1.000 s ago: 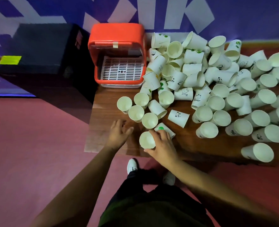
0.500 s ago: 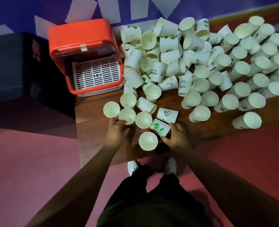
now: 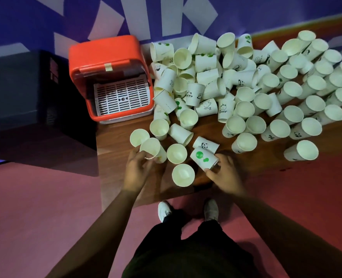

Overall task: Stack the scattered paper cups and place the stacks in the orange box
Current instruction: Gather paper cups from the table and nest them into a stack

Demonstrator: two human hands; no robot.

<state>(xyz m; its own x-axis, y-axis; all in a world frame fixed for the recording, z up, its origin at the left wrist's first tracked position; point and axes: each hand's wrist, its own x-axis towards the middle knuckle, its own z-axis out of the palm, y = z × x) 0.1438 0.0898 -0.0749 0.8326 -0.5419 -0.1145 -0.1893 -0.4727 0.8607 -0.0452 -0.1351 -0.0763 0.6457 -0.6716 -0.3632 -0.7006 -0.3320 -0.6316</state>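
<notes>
One mouth-up cup (image 3: 153, 148) in left hand (image 3: 136, 171), sideways cup (image 3: 203, 158) in right hand (image 3: 224, 175).

Both bare forearms reach forward from the lower corners and draw close together. The left hand (image 3: 137, 170) curls its fingers round the base of a plain paper cup (image 3: 152, 148). The right hand (image 3: 225, 174) grips the green-spotted cup (image 3: 202, 157) between thumb and fingers.

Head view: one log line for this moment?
phase: pickup | left hand: grips plain cup | right hand: grips green-dot cup | orange box: no stacks inside
</notes>
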